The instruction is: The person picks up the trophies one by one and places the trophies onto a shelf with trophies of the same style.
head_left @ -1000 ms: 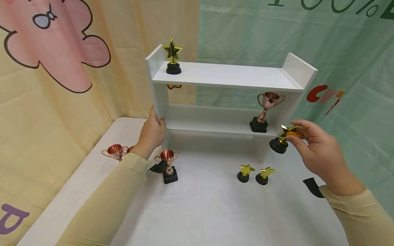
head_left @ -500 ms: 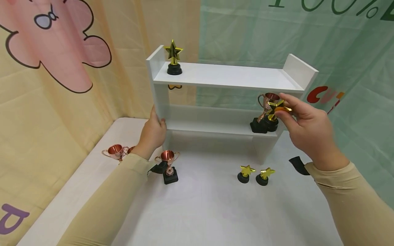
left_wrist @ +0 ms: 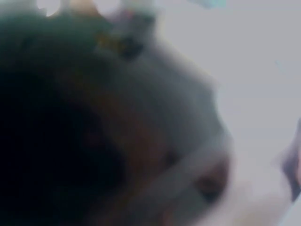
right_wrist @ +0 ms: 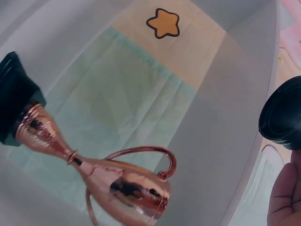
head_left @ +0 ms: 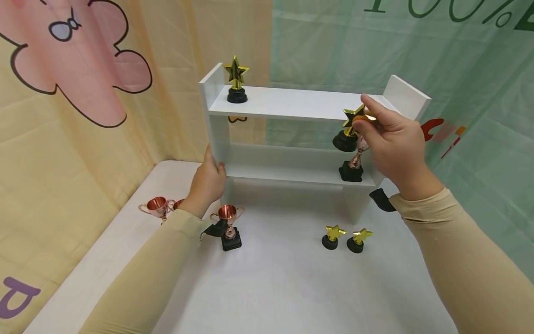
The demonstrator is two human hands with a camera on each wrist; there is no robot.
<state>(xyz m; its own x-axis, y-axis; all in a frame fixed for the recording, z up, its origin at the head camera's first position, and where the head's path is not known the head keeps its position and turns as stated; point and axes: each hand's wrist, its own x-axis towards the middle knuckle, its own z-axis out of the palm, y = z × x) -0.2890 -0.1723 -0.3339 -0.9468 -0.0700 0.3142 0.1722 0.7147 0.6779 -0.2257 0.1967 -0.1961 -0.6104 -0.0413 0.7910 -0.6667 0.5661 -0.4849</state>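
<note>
My right hand [head_left: 394, 144] pinches a gold star trophy [head_left: 345, 140] by its star, between thumb and fingers. Its black round base hangs tilted in front of the white shelf [head_left: 292, 102], just below the top board's front edge. Behind it, a rose-gold cup trophy [head_left: 351, 171] stands on the middle board at the right, its upper part covered by my hand. The right wrist view shows this cup [right_wrist: 127, 188] whole, and the star trophy's base [right_wrist: 284, 113] at the right edge. My left hand [head_left: 206, 185] grips the shelf's left side panel. The left wrist view is too blurred to read.
Another star trophy [head_left: 237, 81] stands at the top board's left end. Two small star trophies [head_left: 331, 237] are on the white table [head_left: 283, 287] before the shelf. A cup trophy [head_left: 228, 227] stands beside my left forearm, with more cups [head_left: 156, 207] farther left, partly hidden.
My right hand has carried the star trophy leftward and up, from beside the shelf's right side, past the cup, to the top board's edge. My left hand stays on the side panel.
</note>
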